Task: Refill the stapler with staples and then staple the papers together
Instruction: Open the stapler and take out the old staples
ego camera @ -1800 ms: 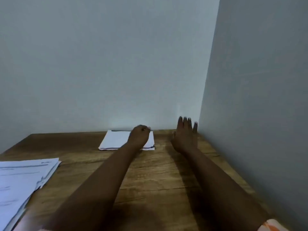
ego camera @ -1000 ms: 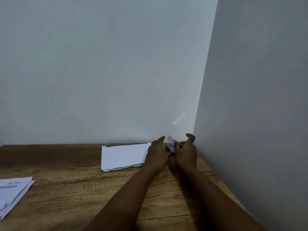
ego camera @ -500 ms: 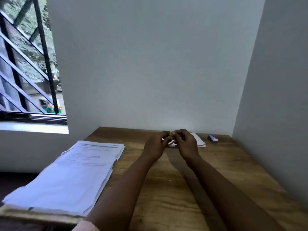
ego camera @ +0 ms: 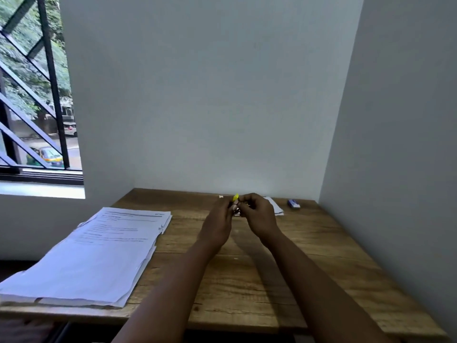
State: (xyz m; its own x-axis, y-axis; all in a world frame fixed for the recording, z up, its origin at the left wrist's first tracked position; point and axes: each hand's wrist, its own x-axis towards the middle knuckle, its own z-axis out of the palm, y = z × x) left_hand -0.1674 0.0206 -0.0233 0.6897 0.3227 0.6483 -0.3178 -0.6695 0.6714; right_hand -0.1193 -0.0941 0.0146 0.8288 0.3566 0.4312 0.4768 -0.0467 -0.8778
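Item: small yellow object (ego camera: 236,197), presumably the stapler, though too small and too covered to identify with certainty. It was held above the far middle of the table (ego camera: 272,280), between both hands, with only its yellow tip showing above the fingers.

Left hand (ego camera: 218,222): fingers curled, gripping the yellow object from the left side.

Right hand (ego camera: 259,216): fingers curled, pinching the same object from the right side. The two hands were touching at the fingertips.

Small sheaf of white papers (ego camera: 275,207): lay flat on the table just behind the right hand, partly hidden by it, near the back wall.

Small blue-and-white box (ego camera: 293,203): lay on the table near the far right corner, just beside the small sheaf; contents could not be told.

Small pale scrap (ego camera: 221,196): lay on the table by the back wall, left of the hands.

Large stack of printed sheets (ego camera: 99,256): occupied the table's left side, well apart from the hands.

Barred window (ego camera: 34,95): upper left.
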